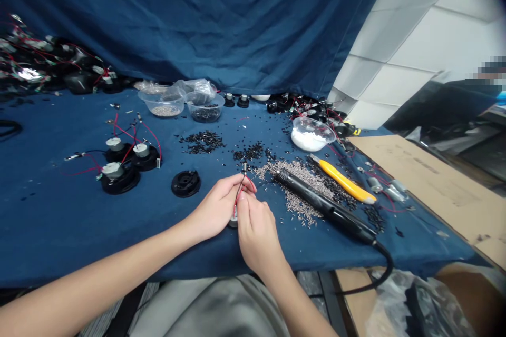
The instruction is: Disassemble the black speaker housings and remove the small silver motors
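Observation:
Both hands meet over a small motor (234,217) with red and black wires, close to the table's front edge. My left hand (215,205) is closed around the motor's far and left side, with its fingers partly hidden. My right hand (256,224) pinches at the wires near the motor, thumb on top. Above the fingers, the wire ends (244,168) stick up with a small metal piece. Left of my hands lies a round black plastic base (185,184). Farther left, several motors on black bases (114,171) stand with their wires up.
A black electric screwdriver (324,205) lies across a spread of small screws (304,210), beside a yellow utility knife (343,181). Behind are black pin piles (203,142), plastic tubs (162,101) and a bowl of white material (310,139). Cardboard (427,179) stands at right.

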A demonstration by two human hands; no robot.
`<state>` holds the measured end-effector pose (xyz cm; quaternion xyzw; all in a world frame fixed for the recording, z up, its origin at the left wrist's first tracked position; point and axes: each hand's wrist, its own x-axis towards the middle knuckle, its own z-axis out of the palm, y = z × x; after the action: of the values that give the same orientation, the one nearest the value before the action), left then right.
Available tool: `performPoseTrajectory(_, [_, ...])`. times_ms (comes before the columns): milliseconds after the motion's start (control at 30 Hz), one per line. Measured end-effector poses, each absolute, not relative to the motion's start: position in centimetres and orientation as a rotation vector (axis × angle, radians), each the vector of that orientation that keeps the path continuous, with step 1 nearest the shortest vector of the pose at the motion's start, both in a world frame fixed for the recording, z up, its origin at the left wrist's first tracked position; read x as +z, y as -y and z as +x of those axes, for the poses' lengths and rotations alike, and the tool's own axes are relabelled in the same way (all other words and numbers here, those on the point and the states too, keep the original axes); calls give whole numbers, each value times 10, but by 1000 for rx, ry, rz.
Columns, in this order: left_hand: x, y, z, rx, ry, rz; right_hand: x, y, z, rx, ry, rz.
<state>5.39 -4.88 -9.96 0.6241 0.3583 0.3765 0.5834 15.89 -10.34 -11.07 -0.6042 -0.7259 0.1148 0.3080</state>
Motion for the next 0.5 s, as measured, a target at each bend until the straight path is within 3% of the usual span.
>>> performPoseTrajectory(133, [-100,51,55,895,-861,1469,-106,105,160,395,1863,-1579])
performPoseTrajectory(333, [-97,56,57,1007,-898,1508,-91,90,167,793,1606,-1596])
performPoseTrajectory(500, [-96,59,58,1086,-942,1436,-89,77,164,712,1630,-1682])
